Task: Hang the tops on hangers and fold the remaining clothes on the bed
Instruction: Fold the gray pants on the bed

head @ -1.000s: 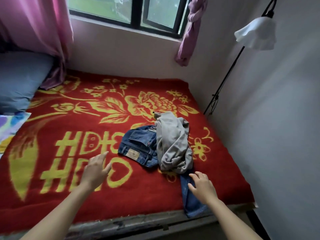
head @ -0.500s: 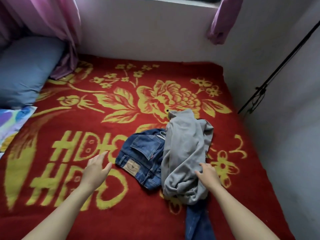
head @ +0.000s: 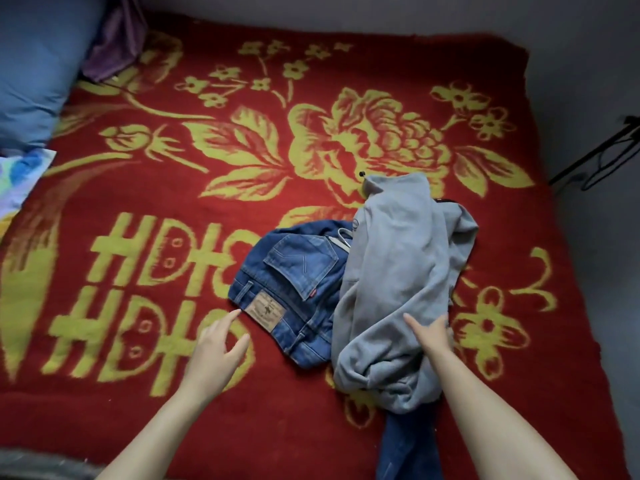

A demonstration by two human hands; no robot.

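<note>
Red blanket covered the bed. Right hand gripped the top at its near end, its length running away; left hand, fingers spread, hovered beside jeans.

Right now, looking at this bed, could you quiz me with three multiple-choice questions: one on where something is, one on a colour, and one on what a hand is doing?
1. Where does the gray top lie?
A) on a pillow
B) partly over the jeans
C) on a hanger

2. What colour is the blanket?
A) plain white
B) green striped
C) red with yellow flowers

3. How is the left hand?
A) open, holding nothing
B) gripping the jeans
C) holding a hanger

Answers:
1 B: the top's left edge covers the right side of the jeans.
2 C: the blanket has a red ground with yellow blossoms and letters.
3 A: the fingers are spread and hold no cloth.
</note>
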